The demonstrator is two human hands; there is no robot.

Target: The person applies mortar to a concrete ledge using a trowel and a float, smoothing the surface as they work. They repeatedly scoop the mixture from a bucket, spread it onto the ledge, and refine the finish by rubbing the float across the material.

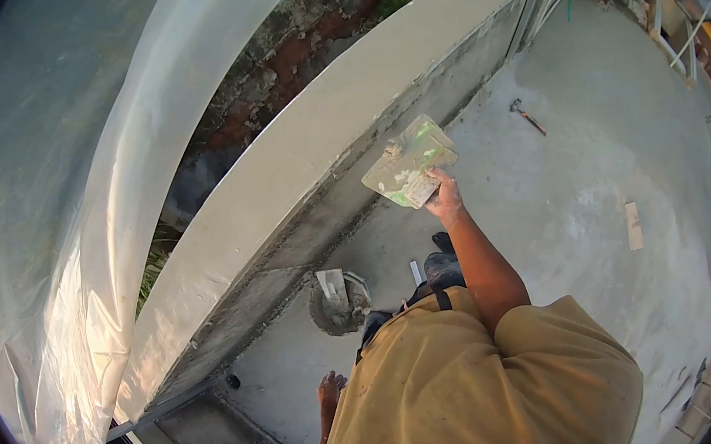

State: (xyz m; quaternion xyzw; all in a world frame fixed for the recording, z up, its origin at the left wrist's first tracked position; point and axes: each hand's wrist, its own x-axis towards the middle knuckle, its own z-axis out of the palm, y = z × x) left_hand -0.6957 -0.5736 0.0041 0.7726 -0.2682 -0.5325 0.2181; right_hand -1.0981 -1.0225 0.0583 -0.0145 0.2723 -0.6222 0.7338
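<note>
My right hand [445, 198] grips a plastering float [409, 166], a flat green board smeared with grey mortar, with a small lump of mortar near its far edge. It is held out in front of me, close to the side of a low wall [278, 154] with a smooth grey top. My left hand [331, 389] hangs low by my side, fingers loosely apart, with nothing visible in it. Between that hand and the wall stands a round bucket [317, 312] of wet mortar. A pale flat-bladed tool [333, 289] rests in the bucket.
A hammer [528, 117] lies on the grey concrete floor [562, 190]. Farther right is a short wooden piece [633, 225]. A clear plastic sheet [119, 187] hangs beyond the wall on the left. Poles and boards [689, 35] stand at the far right.
</note>
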